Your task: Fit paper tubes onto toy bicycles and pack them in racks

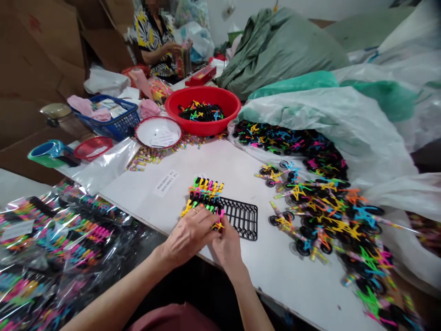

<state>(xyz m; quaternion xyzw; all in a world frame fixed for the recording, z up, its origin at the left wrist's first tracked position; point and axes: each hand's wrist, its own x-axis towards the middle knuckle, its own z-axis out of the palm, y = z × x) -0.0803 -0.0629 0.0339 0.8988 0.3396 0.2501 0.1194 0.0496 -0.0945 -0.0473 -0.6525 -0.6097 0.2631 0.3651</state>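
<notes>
A black slotted rack (248, 219) lies on the white table near its front edge. Small colourful toy bikes (206, 187) stand in rows on its left part, while the slots on the right are bare. My left hand (191, 234) rests over the front of those rows, fingers bent and pressed together on the toys. Close against it, my right hand (227, 243) pinches a small yellow and pink toy bike (218, 223) at the rack's front. The fingertips of both hands meet there and partly hide the toy.
Loose toy bikes (330, 220) are heaped at the right, by a plastic sack (344, 110). A red basin (203, 125), white plate (158, 132) and blue basket (120, 120) stand behind. Bagged toys (62, 230) lie at the left. A person (158, 46) sits at the back.
</notes>
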